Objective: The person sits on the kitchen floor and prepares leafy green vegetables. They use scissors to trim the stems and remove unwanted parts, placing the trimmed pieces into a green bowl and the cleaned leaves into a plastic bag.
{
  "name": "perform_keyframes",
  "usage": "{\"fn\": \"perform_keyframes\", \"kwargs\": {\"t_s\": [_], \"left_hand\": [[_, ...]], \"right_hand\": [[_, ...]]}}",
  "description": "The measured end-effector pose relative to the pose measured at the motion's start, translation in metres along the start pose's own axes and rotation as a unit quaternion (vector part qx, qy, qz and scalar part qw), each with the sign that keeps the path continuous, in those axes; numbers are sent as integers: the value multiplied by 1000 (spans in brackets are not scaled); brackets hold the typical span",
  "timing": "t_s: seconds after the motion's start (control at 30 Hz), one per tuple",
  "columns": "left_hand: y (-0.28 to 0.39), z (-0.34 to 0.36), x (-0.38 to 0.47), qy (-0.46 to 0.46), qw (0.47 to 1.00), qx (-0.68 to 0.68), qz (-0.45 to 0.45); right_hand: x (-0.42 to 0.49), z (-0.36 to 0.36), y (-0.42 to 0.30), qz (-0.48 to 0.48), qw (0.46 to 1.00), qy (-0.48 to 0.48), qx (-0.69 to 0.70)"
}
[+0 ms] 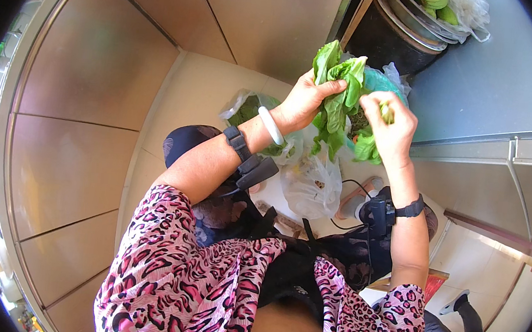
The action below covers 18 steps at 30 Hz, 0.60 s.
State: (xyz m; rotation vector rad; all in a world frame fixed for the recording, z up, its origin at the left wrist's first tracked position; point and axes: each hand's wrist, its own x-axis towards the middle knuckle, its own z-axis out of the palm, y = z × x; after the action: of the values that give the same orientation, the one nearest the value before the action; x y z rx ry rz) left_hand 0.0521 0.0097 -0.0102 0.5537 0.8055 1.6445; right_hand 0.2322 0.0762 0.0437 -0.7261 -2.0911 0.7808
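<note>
My left hand (307,100) grips a bunch of leafy green lettuce (336,108), its leaves hanging below the fingers. Close beside it, my right hand (394,128) is closed around a lettuce leaf (367,149); its pale green part shows between the fingers. Beneath both hands, a teal plastic bag (383,82) is partly hidden by them and by the leaves. A translucent white plastic bag (310,192) sits on the floor between my feet. Farther left, behind my left forearm, a clear bag (240,108) holds more greens.
Metal-look cabinet panels (85,52) line the left. At the upper right, stacked metal basins (417,17) with green produce rest on a dark round container (379,37). A blue-grey panel (490,82) stands at the right. Another person's leg (471,325) extends behind me.
</note>
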Motion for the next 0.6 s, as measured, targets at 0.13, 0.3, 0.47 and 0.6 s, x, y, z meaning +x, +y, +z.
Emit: {"fn": "perform_keyframes", "kwargs": {"t_s": [0.13,0.3,0.47,0.6], "left_hand": [[-4,3,-4,-26,998,51,22],[0,7,-5,-14,999,41,2],[10,4,-5,-9,999,5,-39],[14,3,-7,-14,997,10,-71]], "right_hand": [[5,5,6,75,997,29,4],[9,5,19,81,996,25,22],[15,-21,34,317,881,2,351],[15,-29,41,361,829,-64,422]]}}
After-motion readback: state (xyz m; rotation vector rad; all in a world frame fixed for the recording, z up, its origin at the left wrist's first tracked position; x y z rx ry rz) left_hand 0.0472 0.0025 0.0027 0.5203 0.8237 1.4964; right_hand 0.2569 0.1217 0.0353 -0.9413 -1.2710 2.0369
